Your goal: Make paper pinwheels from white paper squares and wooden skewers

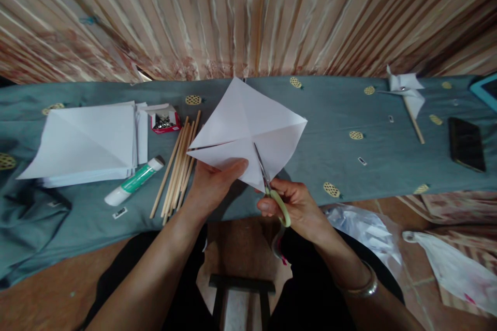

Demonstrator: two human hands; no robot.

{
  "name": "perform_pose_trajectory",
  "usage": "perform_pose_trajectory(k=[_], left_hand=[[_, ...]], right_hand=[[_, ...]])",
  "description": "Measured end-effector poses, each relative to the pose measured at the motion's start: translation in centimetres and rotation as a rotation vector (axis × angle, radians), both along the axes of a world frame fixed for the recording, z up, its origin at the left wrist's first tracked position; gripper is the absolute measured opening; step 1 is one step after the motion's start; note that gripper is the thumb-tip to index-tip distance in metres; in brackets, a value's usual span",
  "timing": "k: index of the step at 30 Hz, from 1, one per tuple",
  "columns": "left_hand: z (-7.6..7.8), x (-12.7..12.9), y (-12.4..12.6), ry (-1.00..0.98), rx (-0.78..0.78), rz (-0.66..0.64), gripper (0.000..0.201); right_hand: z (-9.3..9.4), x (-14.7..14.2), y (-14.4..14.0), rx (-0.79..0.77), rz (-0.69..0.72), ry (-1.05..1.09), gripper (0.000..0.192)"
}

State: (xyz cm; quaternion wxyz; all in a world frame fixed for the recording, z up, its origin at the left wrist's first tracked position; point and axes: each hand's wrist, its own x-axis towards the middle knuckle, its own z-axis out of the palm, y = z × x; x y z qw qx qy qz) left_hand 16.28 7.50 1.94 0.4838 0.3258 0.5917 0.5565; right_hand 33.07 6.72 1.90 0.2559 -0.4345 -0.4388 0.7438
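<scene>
A square sheet of white paper (240,114), creased along its diagonals, is held above the table with one corner towards me. A slit runs inward from its left corner. My left hand (213,181) grips its lower left edge, thumb on top and fingers underneath. In my right hand (297,204) is a pair of scissors with pale green handles (280,207). Their blades lie at the near corner, pointing towards the middle of the sheet. Wooden sticks (176,165) lie just left of my left hand.
On the left are a stack of white paper (89,139), a glue stick (134,181) and a small red box of metal pins (165,119). A paper pinwheel on a stick (411,95) and a dark phone (466,145) lie on the right. A pleated curtain (248,15) hangs behind the cloth-covered table.
</scene>
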Motion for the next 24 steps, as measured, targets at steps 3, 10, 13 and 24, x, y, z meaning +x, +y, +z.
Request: perform_pose_trajectory(k=[3, 10, 13, 24], left_hand=[[-0.10, -0.03, 0.02, 0.003, 0.013, 0.001, 0.032], [-0.23, -0.09, -0.07, 0.018, 0.017, 0.015, 0.026], [-0.10, -0.03, -0.17, 0.008, 0.018, 0.009, 0.026], [-0.17, 0.10, -0.07, -0.003, 0.027, 0.020, 0.029]], right_hand=[[0.06, -0.11, 0.05, -0.001, -0.020, -0.003, 0.044], [0.34, -0.27, 0.07, -0.026, -0.025, -0.011, 0.045], [0.22, -0.18, -0.01, -0.019, -0.022, 0.018, 0.042], [0.20, -0.13, 0.10, -0.047, -0.031, 0.013, 0.038]])
